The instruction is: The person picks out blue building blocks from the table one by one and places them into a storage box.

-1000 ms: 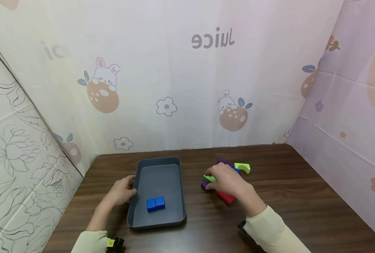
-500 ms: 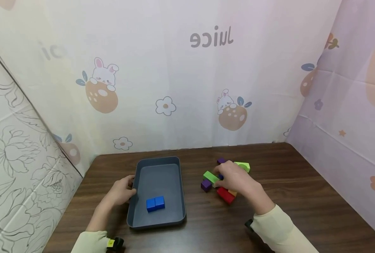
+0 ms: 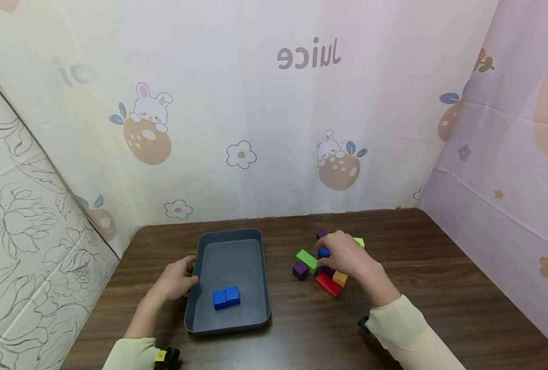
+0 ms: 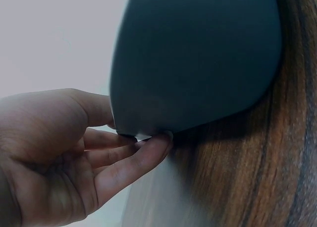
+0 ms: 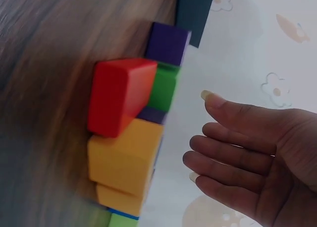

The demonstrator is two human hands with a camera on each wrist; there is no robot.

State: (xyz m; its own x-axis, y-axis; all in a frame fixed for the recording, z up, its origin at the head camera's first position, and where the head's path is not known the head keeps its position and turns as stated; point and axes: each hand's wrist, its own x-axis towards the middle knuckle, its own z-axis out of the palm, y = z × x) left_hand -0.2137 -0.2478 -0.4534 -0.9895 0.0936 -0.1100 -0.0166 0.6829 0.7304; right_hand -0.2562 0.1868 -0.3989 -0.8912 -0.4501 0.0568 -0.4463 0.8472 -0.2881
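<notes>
My left hand holds the left side of a dark grey tray. In the left wrist view, its thumb reaches to the rim while the fingers touch the outer wall. Two blue cubes sit side by side inside the tray. My right hand hovers over a loose group of toy blocks, fingers slightly bent and nothing between them. Near it are a green block, a purple cube, a red block, a yellow block and a blue block, partly hidden.
Behind the right hand, a purple block and a light green block show in part. The wooden table meets a printed curtain at its back edge.
My right hand has moved slightly right and back from the purple cube and green block, uncovering the red and yellow blocks. The left hand and tray stay in place.
</notes>
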